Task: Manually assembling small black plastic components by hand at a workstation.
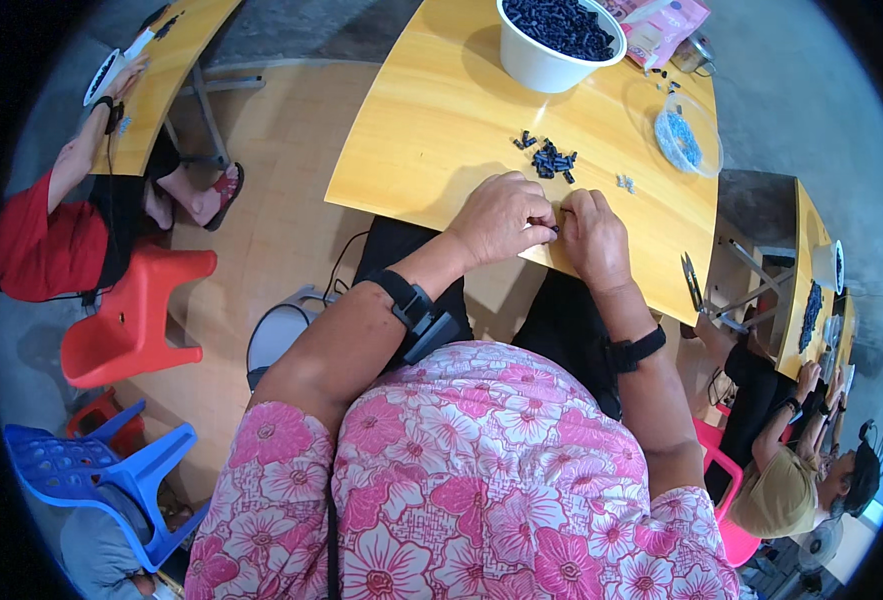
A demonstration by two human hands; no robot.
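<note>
My left hand is closed, thumb and forefinger pinching a small black tube-like piece at the table's near edge. Right beside it, my right hand is also closed, fingertips bent toward that same piece. Its fingers hide most of what they hold, so I cannot make out what is in them. Just beyond both hands lies a loose pile of short black pieces on the yellow table. A few tiny clear pieces lie to the right of the pile.
A white tub heaped with black pieces stands at the back. To the right sit a clear dish of blue bits and dark snips at the edge. Behind is a pink bag. Other people work at side tables; a red chair stands left.
</note>
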